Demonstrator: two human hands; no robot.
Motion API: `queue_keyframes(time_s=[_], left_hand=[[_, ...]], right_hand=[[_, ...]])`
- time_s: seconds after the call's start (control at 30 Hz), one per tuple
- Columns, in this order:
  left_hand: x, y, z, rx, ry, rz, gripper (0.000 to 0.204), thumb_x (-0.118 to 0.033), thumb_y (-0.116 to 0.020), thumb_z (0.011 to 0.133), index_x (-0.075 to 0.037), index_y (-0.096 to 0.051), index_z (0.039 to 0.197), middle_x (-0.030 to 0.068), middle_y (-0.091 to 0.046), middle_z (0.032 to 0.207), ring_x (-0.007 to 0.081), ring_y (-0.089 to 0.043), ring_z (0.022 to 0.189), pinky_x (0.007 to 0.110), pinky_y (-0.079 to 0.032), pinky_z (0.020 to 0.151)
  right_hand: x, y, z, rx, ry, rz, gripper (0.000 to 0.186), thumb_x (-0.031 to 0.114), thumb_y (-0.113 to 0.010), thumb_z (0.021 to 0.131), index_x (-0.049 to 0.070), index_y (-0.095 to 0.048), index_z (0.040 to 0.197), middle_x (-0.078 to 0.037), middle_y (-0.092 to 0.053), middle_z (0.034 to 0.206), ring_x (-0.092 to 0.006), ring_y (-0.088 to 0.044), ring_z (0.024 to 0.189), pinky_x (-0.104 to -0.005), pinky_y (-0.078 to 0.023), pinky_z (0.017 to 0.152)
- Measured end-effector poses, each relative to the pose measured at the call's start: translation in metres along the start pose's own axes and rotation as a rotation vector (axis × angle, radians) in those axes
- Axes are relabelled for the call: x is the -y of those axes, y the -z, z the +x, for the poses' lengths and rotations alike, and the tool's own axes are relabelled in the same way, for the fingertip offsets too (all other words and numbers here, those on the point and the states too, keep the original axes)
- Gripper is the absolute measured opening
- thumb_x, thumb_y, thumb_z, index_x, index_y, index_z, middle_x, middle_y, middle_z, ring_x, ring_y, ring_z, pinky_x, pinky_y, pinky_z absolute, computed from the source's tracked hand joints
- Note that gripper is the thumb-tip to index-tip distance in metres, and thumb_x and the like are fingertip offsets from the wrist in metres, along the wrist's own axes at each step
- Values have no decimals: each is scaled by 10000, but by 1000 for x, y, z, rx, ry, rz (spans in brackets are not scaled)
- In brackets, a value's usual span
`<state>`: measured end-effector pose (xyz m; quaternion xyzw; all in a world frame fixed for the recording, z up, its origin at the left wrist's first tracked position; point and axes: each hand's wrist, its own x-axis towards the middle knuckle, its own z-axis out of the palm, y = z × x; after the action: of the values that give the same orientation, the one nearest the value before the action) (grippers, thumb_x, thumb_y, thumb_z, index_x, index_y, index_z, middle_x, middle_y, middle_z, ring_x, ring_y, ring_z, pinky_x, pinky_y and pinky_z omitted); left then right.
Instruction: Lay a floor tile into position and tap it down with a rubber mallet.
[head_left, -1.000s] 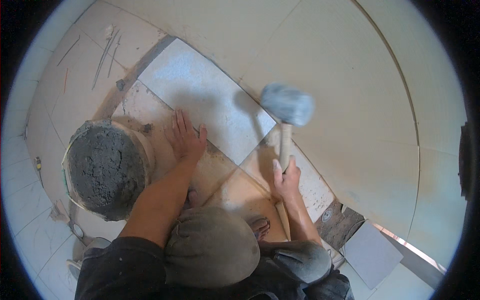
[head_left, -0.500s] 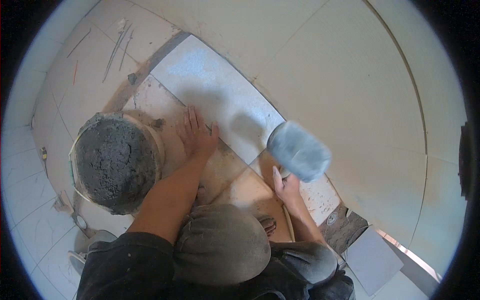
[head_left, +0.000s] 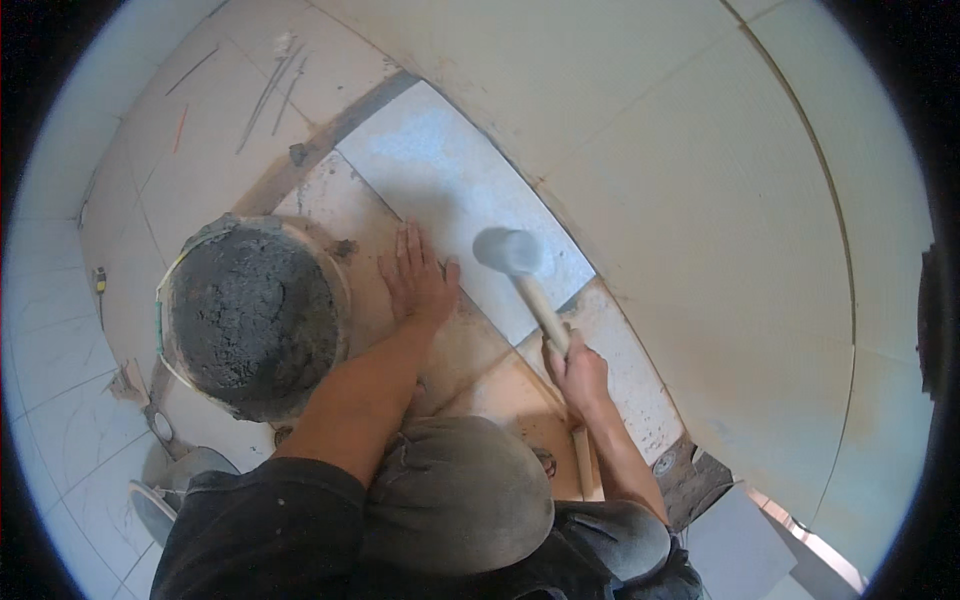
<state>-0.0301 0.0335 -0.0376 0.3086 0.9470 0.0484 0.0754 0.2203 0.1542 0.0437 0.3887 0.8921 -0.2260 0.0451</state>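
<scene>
My right hand (head_left: 580, 378) is wrapped round the wooden handle of a grey-headed mallet (head_left: 508, 250). The head is over a pale, shiny floor tile (head_left: 425, 135) that lies along the wall; whether it touches the tile I cannot tell. My left hand (head_left: 418, 280) lies flat with fingers spread on the neighbouring dusty tile (head_left: 325, 195), close to the joint between the two. Left of that arm stands a bucket (head_left: 341, 285) filled to the brim with dark grey mortar (head_left: 255, 320).
Thin rods (head_left: 268, 100) lie on the floor at the far left. A small grey mortar lump (head_left: 298, 154) sits nearby. Along the right runs a pale tiled wall (head_left: 700, 180). Near right are a floor drain (head_left: 664, 463) and a loose grey tile (head_left: 735, 545). Another bucket (head_left: 155, 512) stands near left.
The mallet head has swung left and down, from the wall side to over the shiny tile. My left hand stays flat on its tile. The whole view has shifted slightly.
</scene>
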Motion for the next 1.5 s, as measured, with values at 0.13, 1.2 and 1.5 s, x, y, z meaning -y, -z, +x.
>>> queue_keyframes(time_s=[0.13, 1.2, 1.5], left_hand=[[6, 2, 1, -49, -19, -16, 773, -498, -389, 1002, -12, -219, 1579, 110, -114, 1679, 264, -127, 1540, 611, -112, 1192], [2, 17, 3, 14, -24, -116, 838, -496, -462, 960, 5, -191, 1575, 138, -95, 1677, 296, -120, 1539, 619, -73, 1196], [2, 16, 3, -15, -34, -164, 837, -475, -487, 954, 10, -197, 1572, 142, -105, 1672, 297, -110, 1542, 636, -80, 1189]], right_hand=[[53, 72, 30, -245, 238, 471, 193, 135, -686, 932, 7, -579, 1030, -85, -614, 685, -153, -618, 595, -321, -495, 570], [145, -23, 194, -137, 335, 244, 308, 205, -621, 948, -1, -479, 1128, -303, -667, 834, -486, -665, 743, -516, -528, 649], [171, -7, 192, -299, 344, 537, 322, 233, -581, 966, 1, -465, 1156, -279, -679, 823, -479, -669, 719, -552, -520, 649]])
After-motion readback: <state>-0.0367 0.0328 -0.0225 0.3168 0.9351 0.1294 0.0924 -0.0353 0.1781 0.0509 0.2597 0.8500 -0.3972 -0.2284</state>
